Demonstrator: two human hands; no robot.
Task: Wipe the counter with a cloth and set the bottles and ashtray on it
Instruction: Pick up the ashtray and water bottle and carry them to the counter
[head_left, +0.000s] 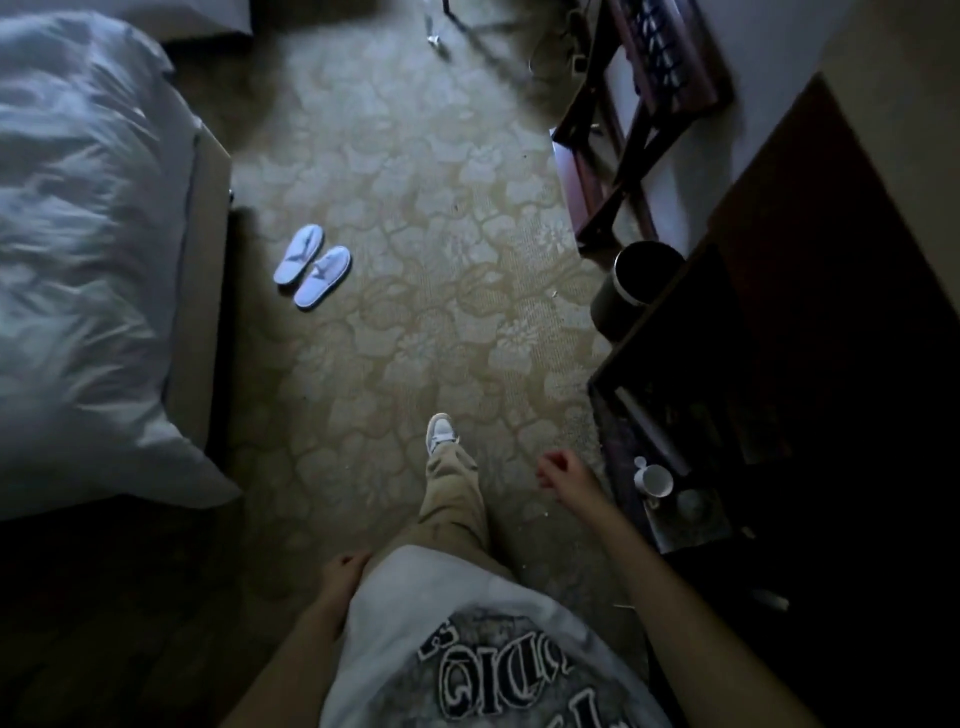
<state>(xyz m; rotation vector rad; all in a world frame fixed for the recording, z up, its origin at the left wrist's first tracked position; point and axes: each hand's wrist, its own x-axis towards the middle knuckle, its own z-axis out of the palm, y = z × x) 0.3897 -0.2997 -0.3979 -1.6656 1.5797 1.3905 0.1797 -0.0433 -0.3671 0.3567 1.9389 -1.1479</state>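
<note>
I am walking over a patterned carpet. My right hand (563, 475) hangs in front of me with its fingers loosely curled and nothing in it, close to a dark counter unit (810, 291) on the right. My left hand (343, 569) rests by my hip, fingers curled, partly hidden behind my shirt, holding nothing that I can see. A white mug (653, 480) sits in an open lower compartment of the dark unit. No cloth, bottle or ashtray shows in this dim view.
A bed with a white duvet (78, 260) fills the left side. A pair of white slippers (312, 267) lies on the carpet. A dark round bin (636, 288) and a wooden luggage rack (639, 119) stand at the right.
</note>
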